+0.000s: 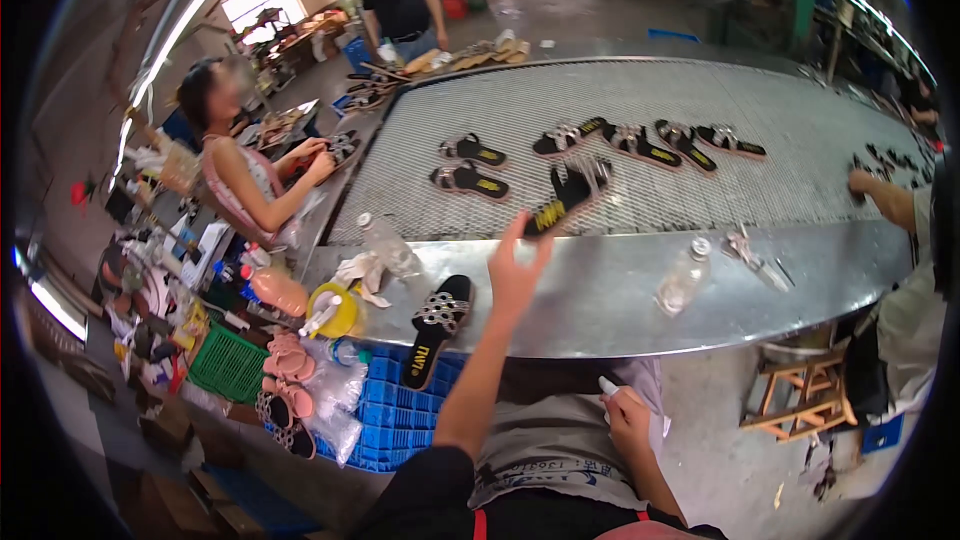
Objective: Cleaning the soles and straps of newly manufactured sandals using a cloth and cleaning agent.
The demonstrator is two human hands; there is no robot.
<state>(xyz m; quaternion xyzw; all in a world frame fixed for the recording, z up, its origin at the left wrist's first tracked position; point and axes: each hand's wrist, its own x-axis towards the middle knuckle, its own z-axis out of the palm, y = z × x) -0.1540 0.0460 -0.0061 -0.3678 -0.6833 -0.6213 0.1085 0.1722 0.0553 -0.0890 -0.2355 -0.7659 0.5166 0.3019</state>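
Observation:
My left hand (514, 265) reaches forward over the metal table edge, its fingers closed on the sole of a black slide sandal (548, 219). The sandal is tilted, and its strap end is blurred. Down by my apron, my right hand (630, 417) is curled up; a small white piece (607, 386) shows at its thumb, worn or held, I cannot tell which. Left of my forearm, a black sandal (439, 325) with a jewelled openwork strap lies over the table's near edge. On the mesh surface beyond are a pair of sandals (470, 181) and several more (642, 146).
Clear plastic bottles (683, 278) (390, 248), a yellow tub (335, 310) and a pair of scissors (770, 274) stand or lie along the metal rim (590, 290). A blue crate (395, 418) is below left. Co-workers (245, 160) handle sandals at the left and right ends.

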